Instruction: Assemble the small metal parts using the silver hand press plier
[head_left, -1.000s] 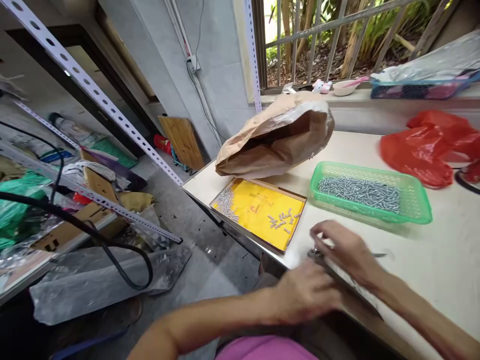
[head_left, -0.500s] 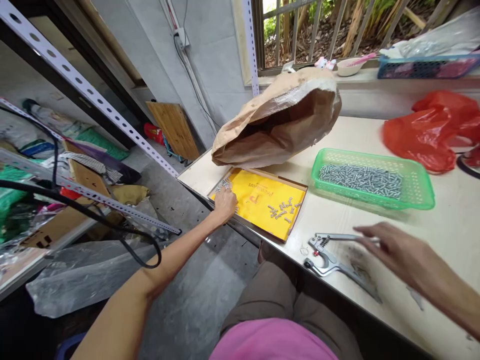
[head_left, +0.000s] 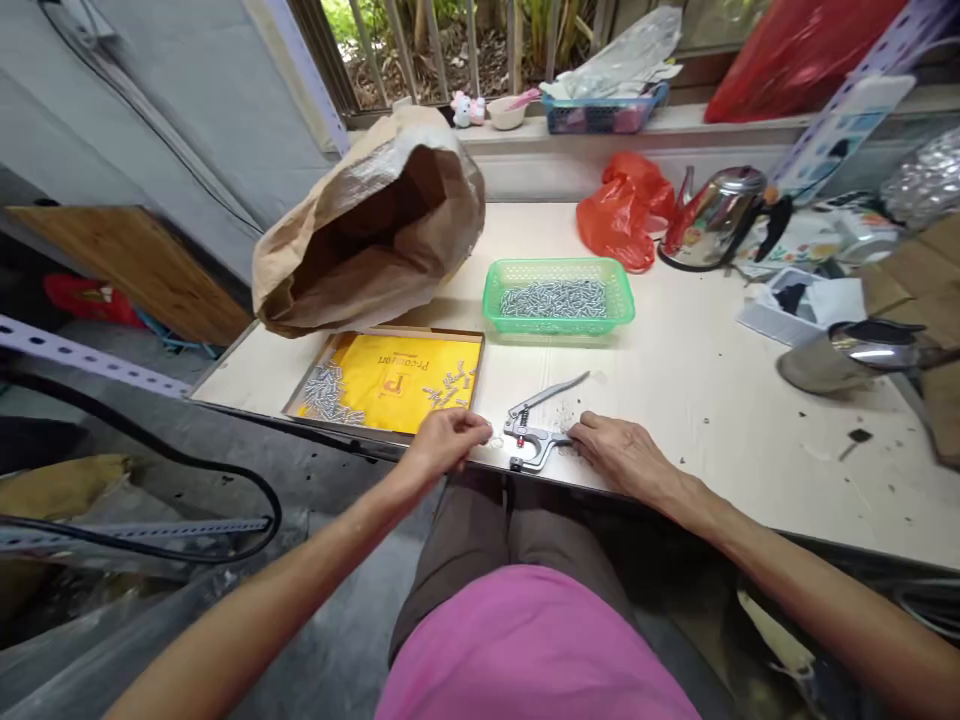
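Silver snap pliers point(head_left: 534, 436) lie at the table's front edge, their handles spread apart. My right hand point(head_left: 626, 458) has its fingers closed at the end of the lower handle. Just left of the pliers' jaws, my left hand point(head_left: 448, 440) is closed in a pinch; whatever is between the fingertips is too small to make out. Behind it, a shallow cardboard tray point(head_left: 480, 352) with a yellow sheet point(head_left: 375, 375) holds a heap of small metal pieces point(head_left: 324, 395) at left and scattered ones point(head_left: 450, 388) at right. A green basket point(head_left: 495, 300) contains many metal pieces point(head_left: 555, 298).
An open brown paper bag point(head_left: 360, 235) stands behind the tray. A red plastic bag point(head_left: 622, 210), a kettle point(head_left: 716, 215), a small white box point(head_left: 784, 310) and a metal jug point(head_left: 825, 360) occupy the table's back and right. Small dark bits dot the tabletop.
My view has swung right. My left hand has left the heap at the tray's left and come beside the pliers. My right hand has moved from the upper handle to the lower one.
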